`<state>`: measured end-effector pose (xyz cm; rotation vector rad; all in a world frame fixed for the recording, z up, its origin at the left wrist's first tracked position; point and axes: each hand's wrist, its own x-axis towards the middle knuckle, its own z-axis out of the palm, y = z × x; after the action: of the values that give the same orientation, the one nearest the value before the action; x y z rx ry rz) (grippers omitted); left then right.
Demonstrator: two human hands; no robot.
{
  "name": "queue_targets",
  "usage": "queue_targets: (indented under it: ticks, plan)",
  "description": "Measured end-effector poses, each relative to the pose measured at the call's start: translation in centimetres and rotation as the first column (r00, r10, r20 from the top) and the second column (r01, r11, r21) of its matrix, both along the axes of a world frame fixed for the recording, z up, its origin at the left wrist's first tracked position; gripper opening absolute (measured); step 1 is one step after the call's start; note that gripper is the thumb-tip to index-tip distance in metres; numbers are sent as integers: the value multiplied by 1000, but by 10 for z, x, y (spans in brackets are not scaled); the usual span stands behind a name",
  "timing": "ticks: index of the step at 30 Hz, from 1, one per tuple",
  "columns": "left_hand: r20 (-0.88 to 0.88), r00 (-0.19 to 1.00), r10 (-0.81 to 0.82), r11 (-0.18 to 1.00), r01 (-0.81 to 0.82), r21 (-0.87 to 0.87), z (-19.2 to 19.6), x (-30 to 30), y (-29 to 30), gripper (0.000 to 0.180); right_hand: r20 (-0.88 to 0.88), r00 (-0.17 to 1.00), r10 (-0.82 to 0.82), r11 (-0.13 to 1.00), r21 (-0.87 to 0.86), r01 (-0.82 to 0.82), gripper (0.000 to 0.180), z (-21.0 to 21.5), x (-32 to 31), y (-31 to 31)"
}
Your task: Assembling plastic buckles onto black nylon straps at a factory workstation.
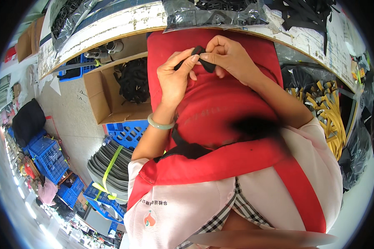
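Observation:
A small black strap-like piece [202,61] is pinched between both hands over my red apron [220,112], just below the worktable's edge. My left hand [176,76] grips its left end with thumb and fingers; a pale green bangle sits on that wrist. My right hand [228,56] holds the right end from above. Part of the piece is hidden by the fingers.
A worn worktable [124,23] carries clear bags of black parts [214,14]. At left an open cardboard box [108,93] holds black straps [133,81]. Blue crates [129,133] and a bundled grey stack [112,166] stand on the floor. Yellow-black pieces [326,108] lie at right.

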<state>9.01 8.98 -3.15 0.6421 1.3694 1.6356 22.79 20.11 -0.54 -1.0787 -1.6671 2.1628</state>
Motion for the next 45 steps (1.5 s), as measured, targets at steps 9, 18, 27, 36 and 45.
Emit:
queue_targets:
  ticks: [9, 18, 27, 36, 45]
  plan:
    - [-86, 995, -40, 999, 37, -29, -4, -4, 1, 17, -56, 990, -128, 978, -173, 117, 27, -4, -4, 5]
    - [-4, 961, -276, 952, 272, -142, 41, -62, -59, 11, -170, 985, -18, 997, 70, 31, 21, -7, 5, 20]
    - [43, 792, 609, 791, -602, -109, 18, -171, -155, 30, 115, 892, -438, -68, 985, -161, 39, -1, 103, 159]
    - [217, 973, -72, 991, 94, -91, 10, -38, -29, 21, -139, 969, -207, 52, 987, 153, 17, 66, 76, 109]
    - [253, 967, -32, 999, 41, -32, 13, -14, -5, 19, -52, 981, 188, 975, 126, -180, 19, 26, -1, 0]
